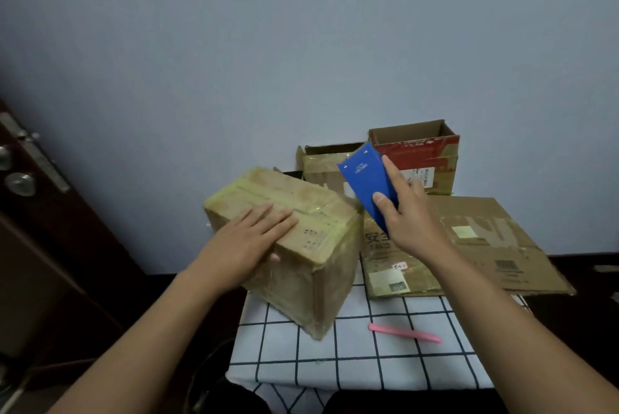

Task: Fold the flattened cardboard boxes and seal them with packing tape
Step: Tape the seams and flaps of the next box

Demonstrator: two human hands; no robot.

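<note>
White cloth with a black grid covers the worktop nearest the person, and a slim pink plastic cutter lies on it toward the right, untouched. Just beyond, the folded brown cardboard box wrapped in yellowish tape sits tilted at the worktop's left edge, one corner hanging past the cloth. Its long axis runs from near-right to far-left, with the taped top seam along it.

The left hand lies flat on the box top, fingers straight and spread, the thumb hooked over the near edge, pressing the box steady. The right hand is raised just right of the box's far-right corner and grips a blue plastic tape dispenser, thumb on its face and fingers curled behind. The roll itself is hidden. The dispenser is the nearer tool to the seam, so I judge the coming move is a run of tape along the top from that right end.

Under and behind the right hand a flattened brown cardboard sheet lies with labels and a barcode; two printed characters read roughly "安全", the rest too blurred. Small white lettering on the dispenser cannot be read. Against the wall stand an open brown box and an open red-printed carton.
</note>
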